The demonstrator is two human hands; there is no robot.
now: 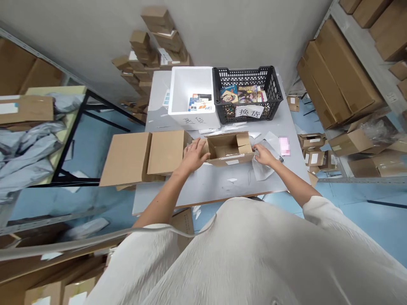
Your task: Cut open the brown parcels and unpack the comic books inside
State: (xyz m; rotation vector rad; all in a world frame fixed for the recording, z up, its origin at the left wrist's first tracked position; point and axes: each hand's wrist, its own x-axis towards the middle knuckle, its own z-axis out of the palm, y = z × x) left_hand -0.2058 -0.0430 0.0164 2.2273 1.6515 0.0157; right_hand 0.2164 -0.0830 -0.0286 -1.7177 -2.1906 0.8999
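A small open cardboard box [229, 149] lies on the grey table [216, 182] in front of me, flaps spread. My left hand [194, 155] rests against its left flap with fingers curled on the edge. My right hand [263, 155] touches the box's right side, fingers bent over white plastic wrapping [265, 169] lying there. The inside of the box looks bare cardboard.
A flattened cardboard box [140, 156] overhangs the table's left edge. Behind stand a white foam box [192, 95] and a black crate [248, 91] holding books. A pink slip [284, 145] lies at right. Stacked cartons line the wall, shelves and floor.
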